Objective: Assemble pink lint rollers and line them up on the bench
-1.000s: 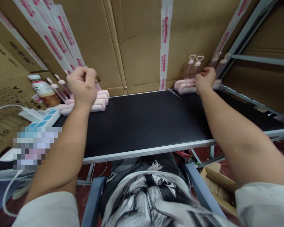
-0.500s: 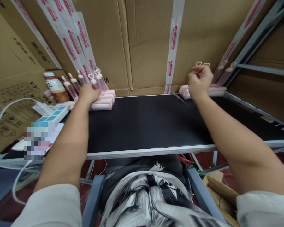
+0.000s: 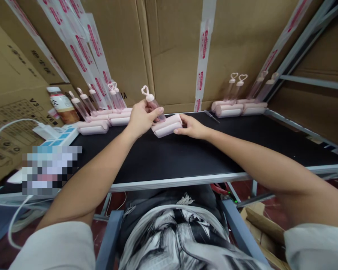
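Note:
Over the middle of the black table, I hold a pink device, its kind unclear: a rounded two-part base (image 3: 168,126) with a clear tube (image 3: 157,108) rising from it, topped by a heart-shaped loop (image 3: 145,90). My left hand (image 3: 142,118) is closed around the tube. The fingers and thumb of my right hand (image 3: 192,126) pinch the base's right end. The device leans left, its base tilted up on the right. Several like it (image 3: 93,126) stand at the left back. More of them (image 3: 229,109) stand at the right back, heart loops upward.
A thin, screwdriver-like tool (image 3: 212,116) lies at the table's back edge. On the left are a labelled drink bottle (image 3: 63,105), a white-and-blue power strip (image 3: 62,135) with a plugged-in cable, and a blurred flat item. Taped cardboard (image 3: 174,56) walls the back; a metal frame (image 3: 312,84) borders the right.
My left hand has brought a pink device from the left group to the middle. My right hand has come away from the right group and now grips its base.

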`<state>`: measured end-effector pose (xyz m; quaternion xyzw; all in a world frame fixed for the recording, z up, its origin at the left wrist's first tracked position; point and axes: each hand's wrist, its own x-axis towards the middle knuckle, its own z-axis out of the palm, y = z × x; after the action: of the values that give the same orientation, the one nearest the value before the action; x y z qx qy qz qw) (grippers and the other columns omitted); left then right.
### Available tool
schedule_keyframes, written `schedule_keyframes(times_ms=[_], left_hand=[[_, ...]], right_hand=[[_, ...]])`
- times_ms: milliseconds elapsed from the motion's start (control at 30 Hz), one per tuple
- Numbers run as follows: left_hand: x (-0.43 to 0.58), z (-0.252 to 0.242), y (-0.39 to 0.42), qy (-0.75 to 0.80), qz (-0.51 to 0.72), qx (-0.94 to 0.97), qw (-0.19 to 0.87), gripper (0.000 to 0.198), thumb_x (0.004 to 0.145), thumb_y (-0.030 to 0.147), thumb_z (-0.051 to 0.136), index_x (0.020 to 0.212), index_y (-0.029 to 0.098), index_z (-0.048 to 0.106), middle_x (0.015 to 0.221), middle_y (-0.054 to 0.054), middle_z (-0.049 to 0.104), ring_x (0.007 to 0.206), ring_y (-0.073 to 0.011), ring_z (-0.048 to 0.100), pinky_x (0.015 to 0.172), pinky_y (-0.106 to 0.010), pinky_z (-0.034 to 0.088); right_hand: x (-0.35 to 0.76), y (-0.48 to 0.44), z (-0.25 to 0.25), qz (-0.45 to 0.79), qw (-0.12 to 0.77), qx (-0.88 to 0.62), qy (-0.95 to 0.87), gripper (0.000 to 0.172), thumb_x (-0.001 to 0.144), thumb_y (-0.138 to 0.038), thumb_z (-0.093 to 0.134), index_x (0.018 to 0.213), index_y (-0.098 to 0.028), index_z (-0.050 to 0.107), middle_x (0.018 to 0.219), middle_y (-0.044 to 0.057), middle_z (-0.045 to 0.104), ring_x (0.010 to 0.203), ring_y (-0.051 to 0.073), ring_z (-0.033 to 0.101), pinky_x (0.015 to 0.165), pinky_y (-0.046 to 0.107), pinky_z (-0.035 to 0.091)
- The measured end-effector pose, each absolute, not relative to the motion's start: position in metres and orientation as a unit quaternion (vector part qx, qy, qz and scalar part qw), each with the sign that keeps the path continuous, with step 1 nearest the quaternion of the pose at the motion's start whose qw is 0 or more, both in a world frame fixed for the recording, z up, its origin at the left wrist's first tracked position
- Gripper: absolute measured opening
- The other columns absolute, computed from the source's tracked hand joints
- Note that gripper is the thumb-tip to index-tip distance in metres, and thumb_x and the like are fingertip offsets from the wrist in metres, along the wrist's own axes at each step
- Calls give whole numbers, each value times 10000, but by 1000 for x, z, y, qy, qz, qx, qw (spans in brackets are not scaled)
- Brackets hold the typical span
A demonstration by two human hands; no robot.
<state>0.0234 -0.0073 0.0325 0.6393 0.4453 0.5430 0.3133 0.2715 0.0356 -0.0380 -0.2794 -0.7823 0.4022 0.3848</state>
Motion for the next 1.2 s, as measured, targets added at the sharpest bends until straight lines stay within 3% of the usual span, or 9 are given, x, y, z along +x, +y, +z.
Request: schedule_keyframes(times_ms=[167, 267, 367, 467, 567, 667, 867, 933, 1200], left_hand=[[28, 32, -9, 419, 586, 624, 302, 451, 853, 517, 913, 999, 203, 624, 813, -29, 686, 792, -201, 721, 598, -250, 524], [18, 36, -1, 395, 634, 606, 273, 518, 888, 633, 854, 1057, 212, 602, 881, -24, 710, 798, -174, 737, 587, -224, 519], [3, 40, 13, 364, 681, 586, 247, 571, 882, 721, 813, 1054, 229, 578, 856, -11, 701, 725, -155, 726, 546, -229, 511], [-7, 41, 25, 355, 701, 579, 218, 572, 851, 727, 836, 974, 242, 560, 771, 14, 675, 636, -142, 687, 514, -243, 509], [-7, 36, 29, 371, 685, 595, 198, 528, 856, 654, 870, 900, 240, 546, 697, 37, 638, 571, -121, 633, 503, -237, 484], [1, 30, 25, 393, 656, 615, 191, 441, 873, 509, 895, 865, 232, 552, 641, 52, 607, 533, -113, 590, 494, -237, 447], [12, 19, 19, 428, 625, 630, 172, 297, 897, 341, 839, 846, 218, 573, 649, 45, 628, 563, -120, 589, 545, -245, 448], [13, 16, 20, 435, 616, 637, 163, 289, 896, 339, 837, 855, 217, 579, 660, 42, 623, 585, -128, 592, 562, -252, 456], [14, 15, 18, 438, 601, 649, 161, 294, 874, 376, 854, 863, 210, 612, 699, 28, 629, 626, -128, 584, 569, -248, 450]], right_hand=[[277, 37, -29, 440, 459, -278, -720, 652, 650, -566, 1013, 1077, -263, 624, 1050, 4, 735, 972, 207, 682, 979, 366, 573], [285, 42, -27, 441, 476, -273, -710, 644, 632, -526, 1029, 1047, -268, 609, 1065, -5, 745, 976, 189, 690, 965, 345, 581], [295, 55, -28, 429, 509, -276, -693, 713, 601, -574, 1022, 1082, -281, 584, 1161, 23, 761, 1048, 223, 720, 1009, 390, 598], [311, 78, -25, 377, 583, -303, -653, 837, 590, -644, 1001, 1194, -307, 529, 1106, 34, 756, 1083, 277, 748, 1028, 459, 619], [331, 106, -17, 270, 623, -335, -653, 777, 691, -638, 935, 1248, -288, 521, 1130, 77, 757, 1136, 310, 754, 1055, 514, 615], [346, 129, -10, 170, 526, -409, -726, 606, 802, -529, 851, 1277, -235, 614, 1193, 127, 783, 1150, 332, 759, 1087, 569, 593], [332, 152, -13, -2, 145, -476, -867, 580, 929, -371, 766, 1445, -109, 720, 1455, 224, 744, 1329, 408, 719, 1191, 550, 534], [321, 158, -16, -21, 108, -479, -871, 570, 967, -347, 732, 1481, -103, 710, 1492, 221, 725, 1372, 416, 699, 1214, 547, 518], [305, 167, -21, -18, 118, -484, -867, 595, 983, -340, 715, 1529, -107, 682, 1509, 214, 716, 1385, 399, 698, 1218, 535, 525]])
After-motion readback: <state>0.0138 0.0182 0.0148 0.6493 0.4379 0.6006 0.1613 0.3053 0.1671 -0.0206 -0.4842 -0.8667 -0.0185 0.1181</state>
